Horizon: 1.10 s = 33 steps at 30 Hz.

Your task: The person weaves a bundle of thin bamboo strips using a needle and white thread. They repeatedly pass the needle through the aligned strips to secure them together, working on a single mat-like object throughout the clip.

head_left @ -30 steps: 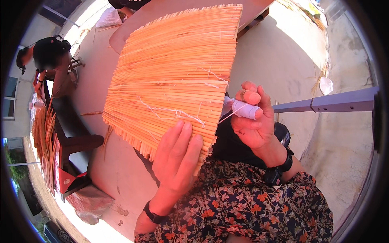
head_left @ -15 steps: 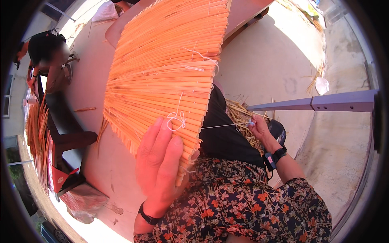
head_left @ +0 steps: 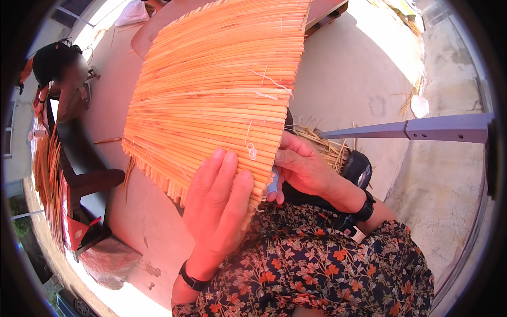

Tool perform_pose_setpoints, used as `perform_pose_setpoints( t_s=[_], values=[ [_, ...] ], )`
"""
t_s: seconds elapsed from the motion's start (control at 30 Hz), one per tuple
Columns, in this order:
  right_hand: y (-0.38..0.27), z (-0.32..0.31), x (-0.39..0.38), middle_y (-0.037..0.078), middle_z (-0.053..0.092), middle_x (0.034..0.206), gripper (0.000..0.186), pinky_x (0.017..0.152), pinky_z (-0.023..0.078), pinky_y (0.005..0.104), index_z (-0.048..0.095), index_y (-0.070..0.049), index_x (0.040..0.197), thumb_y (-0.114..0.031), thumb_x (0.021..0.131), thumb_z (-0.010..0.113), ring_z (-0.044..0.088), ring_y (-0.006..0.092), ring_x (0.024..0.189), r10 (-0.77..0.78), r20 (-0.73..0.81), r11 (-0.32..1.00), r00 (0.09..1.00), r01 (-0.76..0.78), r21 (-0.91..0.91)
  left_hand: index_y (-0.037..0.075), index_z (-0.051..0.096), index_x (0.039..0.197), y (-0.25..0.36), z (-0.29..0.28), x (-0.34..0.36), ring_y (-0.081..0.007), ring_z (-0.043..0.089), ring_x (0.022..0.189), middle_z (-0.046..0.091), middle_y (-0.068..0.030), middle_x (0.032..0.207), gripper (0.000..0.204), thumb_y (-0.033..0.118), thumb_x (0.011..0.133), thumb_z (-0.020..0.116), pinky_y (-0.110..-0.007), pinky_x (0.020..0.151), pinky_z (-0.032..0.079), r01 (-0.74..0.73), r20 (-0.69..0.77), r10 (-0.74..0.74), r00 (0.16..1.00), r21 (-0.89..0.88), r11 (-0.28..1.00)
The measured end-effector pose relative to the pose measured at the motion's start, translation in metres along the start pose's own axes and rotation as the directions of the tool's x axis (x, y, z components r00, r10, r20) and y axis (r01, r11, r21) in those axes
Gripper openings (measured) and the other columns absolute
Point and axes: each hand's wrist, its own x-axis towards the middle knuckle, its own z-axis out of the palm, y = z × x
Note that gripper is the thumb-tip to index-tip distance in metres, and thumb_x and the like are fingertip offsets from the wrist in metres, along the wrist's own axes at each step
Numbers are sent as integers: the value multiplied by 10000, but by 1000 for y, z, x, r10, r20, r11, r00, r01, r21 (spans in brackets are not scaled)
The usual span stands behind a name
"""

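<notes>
Reed mat point(head_left: 211, 100) over lap, far part overlapping view of table point(head_left: 319, 13). Left hand point(head_left: 216, 195) gripping mat's near edge; right hand point(head_left: 301, 169) at right edge, grip hidden. Pale floor point(head_left: 364, 74), stained wall point(head_left: 449, 74) at right.

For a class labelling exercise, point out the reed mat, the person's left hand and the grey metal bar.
Reed mat point(head_left: 211, 100), head view: middle of its facing side.
Left hand point(head_left: 215, 208), head view: back of the hand.
Grey metal bar point(head_left: 396, 130), head view: middle of its length.
</notes>
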Motion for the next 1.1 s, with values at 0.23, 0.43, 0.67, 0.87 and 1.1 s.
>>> perform_pose_setpoints(
  t_s=[0.23, 0.43, 0.67, 0.87, 1.1],
  values=[
    [17, -34, 20, -7, 501, 711, 118, 651, 527, 244, 547, -79, 1012, -183, 1067, 551, 580, 133, 690, -267, -151, 759, 952, 304, 575, 24, 684, 1125, 1, 3, -1, -395, 676, 1141, 690, -218, 1219, 252, 54, 875, 696, -498, 945, 566, -19, 9, 19, 1000, 37, 999],
    [23, -63, 26, -33, 459, 687, 126, 463, 368, 205, 551, -93, 978, -185, 1064, 552, 409, 52, 527, -136, -231, 706, 964, 257, 660, 24, 686, 1118, 0, 2, -2, -393, 682, 1132, 696, -219, 1208, 237, 63, 884, 678, -500, 937, 568, -16, 17, 15, 1000, 41, 999],
    [22, -84, 15, -45, 401, 656, 117, 406, 274, 202, 543, -100, 966, -168, 1061, 550, 349, 46, 491, -159, -271, 878, 950, 261, 401, 24, 682, 1106, 3, 6, -7, -393, 685, 1126, 699, -220, 1201, 202, 70, 911, 655, -493, 927, 571, -42, 67, 39, 997, 47, 998],
    [32, -88, 16, -49, 419, 666, 120, 410, 313, 200, 538, -91, 982, -179, 1062, 552, 393, 51, 499, -138, -267, 867, 954, 246, 433, 26, 685, 1102, 4, 5, -2, -392, 689, 1118, 699, -218, 1204, 204, 69, 904, 666, -488, 928, 571, -56, 81, 53, 995, 42, 998],
    [2, -61, 25, -25, 553, 777, 111, 549, 497, 238, 586, -80, 1027, -189, 1044, 583, 549, 60, 618, -261, -457, 952, 850, 305, 24, -42, 640, 1188, -3, -39, 33, -393, 696, 1102, 690, -265, 1205, 319, 68, 901, 725, -450, 944, 569, 0, -36, 1, 999, 41, 999]
  ],
)
